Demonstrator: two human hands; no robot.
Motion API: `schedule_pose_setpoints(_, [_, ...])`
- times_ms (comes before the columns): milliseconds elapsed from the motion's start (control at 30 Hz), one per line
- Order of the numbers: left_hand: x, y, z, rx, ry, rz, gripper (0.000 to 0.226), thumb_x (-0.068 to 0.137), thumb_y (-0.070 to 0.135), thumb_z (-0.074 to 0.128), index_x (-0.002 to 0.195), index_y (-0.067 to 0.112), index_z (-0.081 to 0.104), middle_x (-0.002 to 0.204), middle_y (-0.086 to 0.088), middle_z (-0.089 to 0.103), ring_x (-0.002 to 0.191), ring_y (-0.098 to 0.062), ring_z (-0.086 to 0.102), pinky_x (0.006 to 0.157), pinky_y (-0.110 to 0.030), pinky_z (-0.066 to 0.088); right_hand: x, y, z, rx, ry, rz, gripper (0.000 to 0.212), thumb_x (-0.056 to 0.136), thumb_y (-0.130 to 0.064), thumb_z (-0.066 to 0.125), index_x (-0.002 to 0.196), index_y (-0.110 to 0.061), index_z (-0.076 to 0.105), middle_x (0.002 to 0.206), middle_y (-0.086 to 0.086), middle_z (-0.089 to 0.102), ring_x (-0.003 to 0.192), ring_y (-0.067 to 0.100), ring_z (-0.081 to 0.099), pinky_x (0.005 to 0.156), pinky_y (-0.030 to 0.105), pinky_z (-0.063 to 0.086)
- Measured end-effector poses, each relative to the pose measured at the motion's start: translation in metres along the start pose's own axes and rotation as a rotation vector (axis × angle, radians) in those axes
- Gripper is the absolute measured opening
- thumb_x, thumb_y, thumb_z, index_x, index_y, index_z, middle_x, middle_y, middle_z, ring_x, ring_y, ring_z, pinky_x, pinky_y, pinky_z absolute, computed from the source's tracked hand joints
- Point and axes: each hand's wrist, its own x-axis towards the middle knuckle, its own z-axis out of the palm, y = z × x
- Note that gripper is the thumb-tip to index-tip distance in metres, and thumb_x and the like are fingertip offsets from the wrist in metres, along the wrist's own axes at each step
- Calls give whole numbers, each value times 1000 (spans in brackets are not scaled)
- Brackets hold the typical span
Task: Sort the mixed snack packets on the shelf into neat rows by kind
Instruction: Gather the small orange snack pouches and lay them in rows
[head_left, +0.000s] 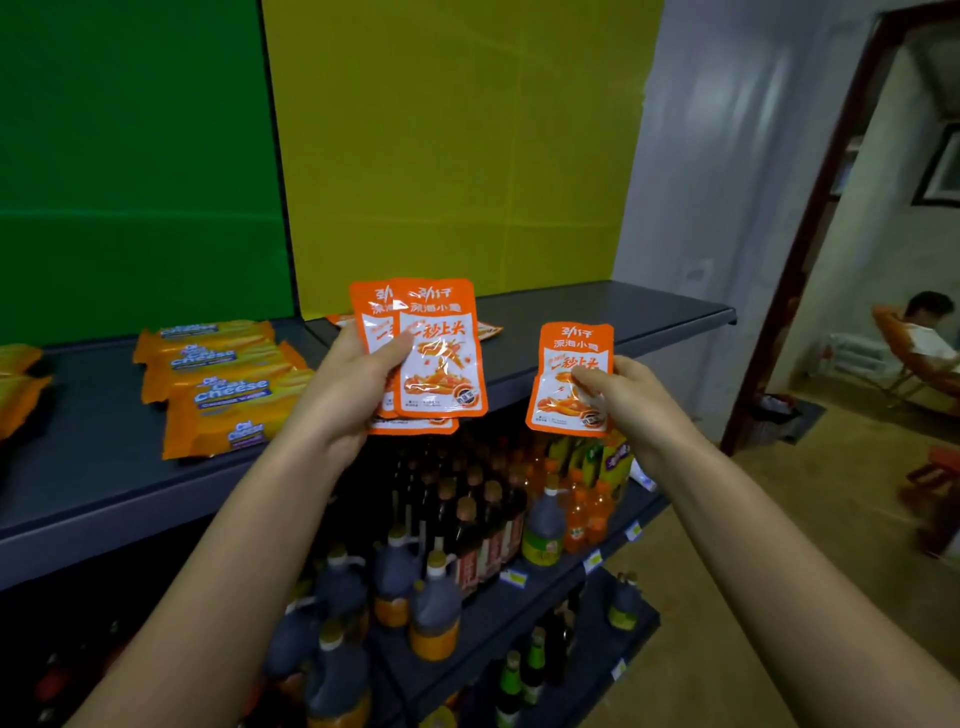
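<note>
A: Start big. What's on the shelf (130, 499)?

B: The cheese packs (228, 384), lying in an overlapping row at its left. They look long and light, crinkly film over something brittle, so I'd lift one from both ends and not squeeze the middle

A: And the orange ones?

B: The left hand (343, 389) holds a fan of pouches (441, 353) upright, above the shelf's front edge. Thumb across the front one, fingers behind. At least three, though I can't count exactly. A couple more lie flat on the shelf behind them

A: How would those handle?

B: Flat, soft and very light, I'd guess, with glossy film that slides pouch on pouch. A thumb pressed over the overlap should keep the fan from slipping

A: The right hand (628, 400)?

B: It pinches a single pouch (571, 379) low on its right side, thumb in front, off to the right of the fan and not touching it. The sealed border looks the firmest place to grip
</note>
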Motion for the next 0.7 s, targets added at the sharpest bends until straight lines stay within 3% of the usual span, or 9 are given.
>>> schedule_pose_setpoints(100, [35,-1,18,37,17,-8,34,94,17,50,128,11,49,106,-7,65,73,-14,65,54,-24,57,49,0,-6,-37,-52,28,24,93,-17,53,115,-7,58,104,8,68,84,19,66,85,33,52])
schedule_pose_setpoints(233, [78,-3,35,67,51,-9,35,94,17,50,128,11,49,110,-8,66,76,-14,65,55,-26,58,111,-3,-9,-31,-120,18,29,91,-16,56,119,-9,58,99,5,68,78,13,66,78,28,52])
schedule_pose_setpoints(333, [103,-5,40,54,81,-15,33,94,18,51,126,12,51,100,-5,69,65,-11,69,52,-23,57,148,3,1,-60,-170,-2,24,89,-14,61,111,-6,61,104,11,68,74,12,64,75,24,52])
schedule_pose_setpoints(467, [119,-9,39,77,134,-27,32,93,20,52,125,13,53,93,-1,70,57,-6,70,50,-23,57,189,19,22,-138,-202,-16,7,84,-12,66,89,-12,62,108,16,70,84,21,68,87,37,55])
schedule_pose_setpoints(600, [131,-11,38,110,248,-15,26,94,21,51,120,17,52,89,0,69,52,-5,68,49,-23,57,221,30,33,-323,-185,-125,25,81,-23,69,102,-11,64,103,8,71,97,21,68,92,39,52])
schedule_pose_setpoints(700, [137,-16,45,129,320,-14,23,94,21,51,117,19,52,86,1,68,49,-4,67,46,-21,56,233,38,33,-523,-207,-236,36,81,-34,68,107,-11,63,91,2,65,99,21,64,87,34,49])
